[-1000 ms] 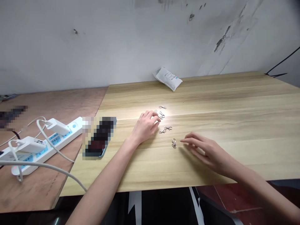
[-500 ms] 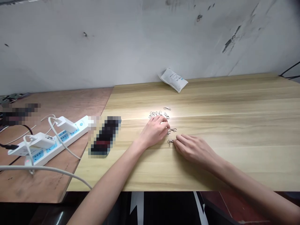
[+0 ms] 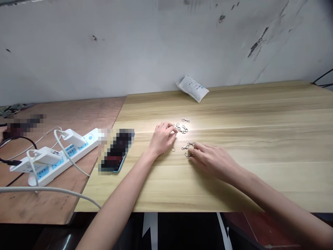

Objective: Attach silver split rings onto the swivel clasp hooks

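My left hand [image 3: 163,139] rests on the table with its fingers curled beside a small pile of silver swivel clasps [image 3: 184,129]. Its fingertips meet the pile's left edge, and what they hold is hidden. Below that hand lies a thin metal ring [image 3: 173,149]. To the right, my right hand [image 3: 214,158] has its thumb and fingertips closed on a swivel clasp [image 3: 187,155]. Just above it are another clasp [image 3: 185,147] and one partly under the index finger. A single clasp [image 3: 185,120] lies behind the pile.
A white plastic packet [image 3: 194,88] lies near the wall. At the left are a pixelated phone [image 3: 117,151] and a white power strip [image 3: 67,156] with plugged-in chargers. A pale cable [image 3: 52,188] crosses the front left edge of the wooden table [image 3: 260,139].
My left hand has moved left, away from the right hand, uncovering clasps and the ring. My right hand has shifted slightly left and up, bringing its clasp closer to the two others.
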A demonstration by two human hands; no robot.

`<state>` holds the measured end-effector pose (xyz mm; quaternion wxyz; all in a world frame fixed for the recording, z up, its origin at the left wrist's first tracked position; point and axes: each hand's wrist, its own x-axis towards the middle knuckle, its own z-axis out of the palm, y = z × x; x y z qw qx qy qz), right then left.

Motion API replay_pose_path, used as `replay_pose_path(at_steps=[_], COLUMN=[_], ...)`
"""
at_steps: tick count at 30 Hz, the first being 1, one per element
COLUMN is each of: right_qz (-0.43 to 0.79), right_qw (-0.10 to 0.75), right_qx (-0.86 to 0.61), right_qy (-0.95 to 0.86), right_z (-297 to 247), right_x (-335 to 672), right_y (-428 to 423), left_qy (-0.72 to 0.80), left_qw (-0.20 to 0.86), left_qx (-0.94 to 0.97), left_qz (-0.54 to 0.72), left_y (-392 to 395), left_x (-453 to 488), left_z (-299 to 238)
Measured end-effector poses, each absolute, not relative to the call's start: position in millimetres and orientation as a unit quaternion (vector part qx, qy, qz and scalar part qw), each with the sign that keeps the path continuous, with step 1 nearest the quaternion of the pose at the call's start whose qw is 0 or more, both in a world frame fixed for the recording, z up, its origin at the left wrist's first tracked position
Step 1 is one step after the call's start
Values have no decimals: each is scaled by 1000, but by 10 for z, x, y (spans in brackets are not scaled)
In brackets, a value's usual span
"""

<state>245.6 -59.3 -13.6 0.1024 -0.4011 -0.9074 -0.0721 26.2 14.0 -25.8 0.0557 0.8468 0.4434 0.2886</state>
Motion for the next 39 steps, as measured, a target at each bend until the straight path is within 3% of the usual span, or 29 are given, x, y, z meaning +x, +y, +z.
replay_pose_path(at_steps=[9,15,19,27,39], right_qz=[-74,123,229,105,146], right_qw=[155,319,384,415,440], right_qx=[-407,-474,-496,-471,-404], right_qy=[-897,-811,-744,-771,-789], right_z=[-243,-197,-113,-159,-297], right_x=[2226,2307,2278,2077,2122], right_y=[-607,-421,-164,62,86], left_qy=[413,411,398,426,434], left_qw=[69,112,159,264,242], left_qx=[860,828,798,725,749], left_qz=[292,365,423,472,437], left_y=[84,58,41,66,75], left_x=[334,364,389,377,357], left_z=[-248,-196,-173,-159,-100])
